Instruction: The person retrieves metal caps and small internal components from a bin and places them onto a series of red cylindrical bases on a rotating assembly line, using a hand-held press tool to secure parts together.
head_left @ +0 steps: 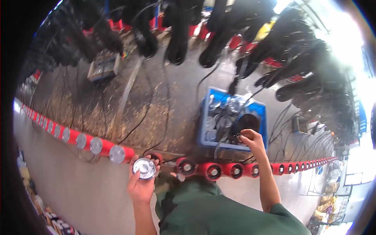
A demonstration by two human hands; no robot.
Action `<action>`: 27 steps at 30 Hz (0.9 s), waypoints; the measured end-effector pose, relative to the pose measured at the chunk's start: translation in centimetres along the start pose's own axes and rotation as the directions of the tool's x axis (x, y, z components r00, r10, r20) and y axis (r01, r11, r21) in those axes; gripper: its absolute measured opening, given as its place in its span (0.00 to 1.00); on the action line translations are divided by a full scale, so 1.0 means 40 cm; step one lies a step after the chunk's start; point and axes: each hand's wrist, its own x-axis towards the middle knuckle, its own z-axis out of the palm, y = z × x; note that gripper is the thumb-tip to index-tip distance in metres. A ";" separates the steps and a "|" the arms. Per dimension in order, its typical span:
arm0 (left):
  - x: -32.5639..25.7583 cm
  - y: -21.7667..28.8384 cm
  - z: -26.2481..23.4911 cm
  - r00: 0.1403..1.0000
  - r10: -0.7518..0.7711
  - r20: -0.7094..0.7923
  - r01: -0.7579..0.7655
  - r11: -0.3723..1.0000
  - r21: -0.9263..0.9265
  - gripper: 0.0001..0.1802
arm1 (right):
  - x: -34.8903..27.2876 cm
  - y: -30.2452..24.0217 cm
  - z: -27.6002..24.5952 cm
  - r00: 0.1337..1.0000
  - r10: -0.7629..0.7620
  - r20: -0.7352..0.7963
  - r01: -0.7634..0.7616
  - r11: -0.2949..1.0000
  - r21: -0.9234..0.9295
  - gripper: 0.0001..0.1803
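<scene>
My left hand [141, 188] is closed round a round, shiny, silver-looking cap [144, 168], its fingers and thumb on the rim. Whether a red body is joined beneath it I cannot tell. Just beyond that hand, an open red cylinder [153, 156] shows at the table edge. My right hand [252, 140] is above the near right part of a blue crate [201, 137], fingers pinched on a small ring-like piece too small to name. Inside the crate lie many clear round caps [211, 124] and a dark rounded thing [247, 123].
Red cylinders line the table edge; the left ones carry clear caps [95, 145], the right ones show open ends [214, 172]. Black hanging holders [178, 47] and cables [167, 94] cross above the worn table [129, 117]. A small box [104, 67] stands far left.
</scene>
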 end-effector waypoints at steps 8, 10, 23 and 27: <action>-0.007 0.089 -0.086 0.998 -0.027 -0.054 0.029 0.999 0.044 0.28 | -0.174 -0.094 0.437 0.919 0.068 0.388 0.018 0.977 -0.214 0.12; -0.015 0.094 -0.092 0.997 -0.041 -0.067 0.042 0.999 0.022 0.27 | -0.178 -0.111 0.473 0.928 0.085 0.362 0.036 0.948 -0.315 0.10; -0.059 0.133 -0.157 0.982 -0.019 -0.189 0.021 1.000 0.010 0.28 | -0.146 -0.189 0.518 0.940 0.100 0.326 -0.086 0.995 -0.057 0.11; -0.060 0.134 -0.174 0.979 -0.008 -0.205 0.012 1.000 0.017 0.28 | -0.162 -0.189 0.642 0.931 -0.031 0.364 -0.017 0.992 0.127 0.07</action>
